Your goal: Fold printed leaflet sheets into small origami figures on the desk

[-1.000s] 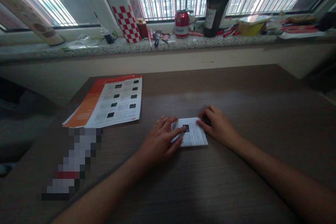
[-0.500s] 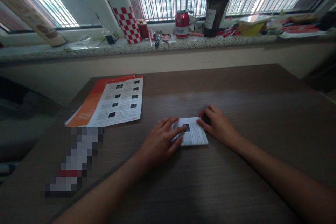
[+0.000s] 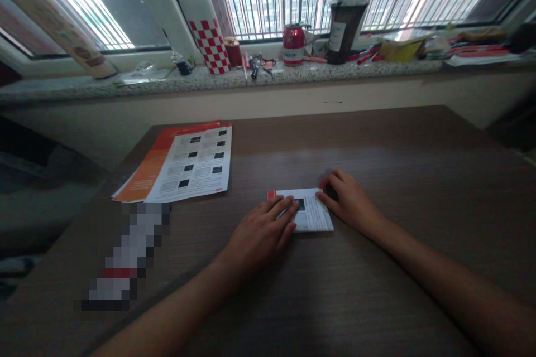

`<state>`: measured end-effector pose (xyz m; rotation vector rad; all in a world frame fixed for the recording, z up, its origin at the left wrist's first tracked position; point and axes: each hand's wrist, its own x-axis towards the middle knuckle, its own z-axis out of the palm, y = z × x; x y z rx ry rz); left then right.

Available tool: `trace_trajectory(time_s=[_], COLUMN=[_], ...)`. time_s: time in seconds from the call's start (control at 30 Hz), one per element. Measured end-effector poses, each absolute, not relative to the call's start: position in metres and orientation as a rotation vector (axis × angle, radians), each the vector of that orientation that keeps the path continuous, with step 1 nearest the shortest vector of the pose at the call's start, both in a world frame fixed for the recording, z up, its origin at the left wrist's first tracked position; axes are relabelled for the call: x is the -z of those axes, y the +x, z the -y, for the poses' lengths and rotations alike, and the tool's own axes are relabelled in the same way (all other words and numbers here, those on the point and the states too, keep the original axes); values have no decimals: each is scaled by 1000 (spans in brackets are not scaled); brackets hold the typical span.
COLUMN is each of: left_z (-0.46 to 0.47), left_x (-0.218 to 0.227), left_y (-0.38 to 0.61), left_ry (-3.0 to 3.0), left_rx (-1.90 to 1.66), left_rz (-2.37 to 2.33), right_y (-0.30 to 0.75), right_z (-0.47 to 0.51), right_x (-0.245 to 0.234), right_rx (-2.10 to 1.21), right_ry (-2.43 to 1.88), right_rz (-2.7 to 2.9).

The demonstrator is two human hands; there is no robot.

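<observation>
Folded paper (image 3: 312,220) is lying flat near the middle of the table (image 3: 393,145), partly under one of your hands. Your left hand (image 3: 266,228) is resting across its left part, fingers stretched out and close together, leaving a red strip showing at the far left corner. Your right hand (image 3: 347,198) is curling at the far right corner, thumb and forefinger forming a loop (whether they are pinching the edge, I cannot tell). You seem to be holding the fold flat; any next move is probably calling for light, even pressure.

Behind the table, the window sill (image 3: 176,85) is running from side to side. Printed sheets (image 3: 205,164) are lying on your left, and a blurred-out item (image 3: 129,256) is lying just nearer you, close to your left forearm. A checked bottle (image 3: 203,28), a dark cup (image 3: 345,30), a red can (image 3: 293,47) and some pens (image 3: 256,65) are sitting on the sill, well apart from your hands. Mostly, your own left fingers are getting in the way, covering print.
</observation>
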<state>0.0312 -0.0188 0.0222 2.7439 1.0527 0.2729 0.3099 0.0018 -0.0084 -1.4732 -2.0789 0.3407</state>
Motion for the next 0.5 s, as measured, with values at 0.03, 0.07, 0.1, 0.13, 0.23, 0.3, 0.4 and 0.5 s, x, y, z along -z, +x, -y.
trace_trajectory(time_s=[0.03, 0.07, 0.1, 0.13, 0.23, 0.3, 0.4, 0.5], left_z=[21, 23, 24, 26, 28, 29, 29, 30], left_x=[-22, -21, -20, -20, -18, -18, -19, -21], left_y=[32, 33, 33, 34, 36, 36, 37, 38], left_ry=[2748, 2755, 2761, 2765, 2762, 2757, 2758, 2759], left_rx=[-269, -265, -254, -245, -208, -185, -147, -139], left_rz=[-1051, -1049, -1044, -1036, -1029, -1042, -1054, -1052], right_y=[310, 310, 310, 310, 310, 310, 310, 310], right_z=[-2, -2, -2, -2, -2, -2, -2, -2], right_x=[9, 9, 10, 10, 10, 9, 9, 9], right_rx=[-337, -331, -325, -319, -312, -314, -314, -317], right_ry=[-1473, -1472, -1470, -1468, -1464, -1461, -1466, -1472], right_rz=[2077, 2077, 2078, 2080, 2084, 2080, 2075, 2078])
